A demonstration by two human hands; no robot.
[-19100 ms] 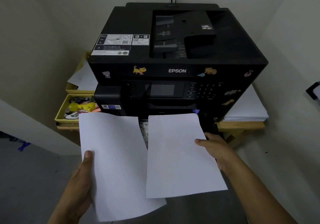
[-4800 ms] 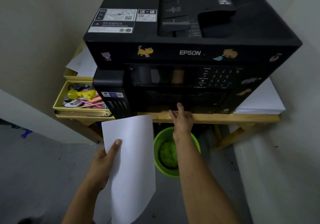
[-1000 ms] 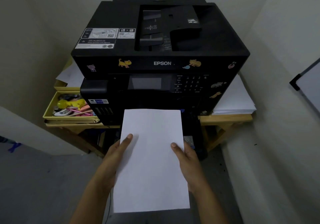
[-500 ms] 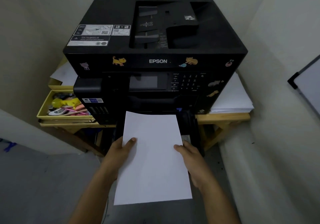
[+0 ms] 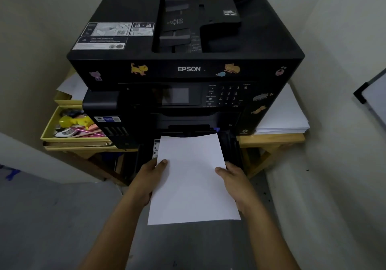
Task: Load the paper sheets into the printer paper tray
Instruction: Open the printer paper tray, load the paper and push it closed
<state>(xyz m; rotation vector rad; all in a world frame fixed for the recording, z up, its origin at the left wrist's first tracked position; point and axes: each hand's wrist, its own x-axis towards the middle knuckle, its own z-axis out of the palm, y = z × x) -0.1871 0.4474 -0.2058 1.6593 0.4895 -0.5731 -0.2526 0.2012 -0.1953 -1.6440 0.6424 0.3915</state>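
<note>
A black Epson printer (image 5: 188, 69) stands on a wooden table. Its black paper tray (image 5: 231, 146) is pulled out at the bottom front. I hold white paper sheets (image 5: 192, 182) over the tray with both hands. My left hand (image 5: 150, 177) grips the left edge, thumb on top. My right hand (image 5: 234, 179) grips the right edge, thumb on top. The far edge of the sheets reaches the printer's front opening and bows slightly. The tray's floor is mostly hidden under the paper.
A stack of white paper (image 5: 284, 115) lies on the wooden table (image 5: 271, 139) right of the printer. Yellow trays (image 5: 50, 127) with stationery sit to the left. Walls close in on both sides; grey floor lies below.
The sheets have moved forward and down toward the open tray; their far edge now meets the printer front. Both hands keep their hold on the edges.
</note>
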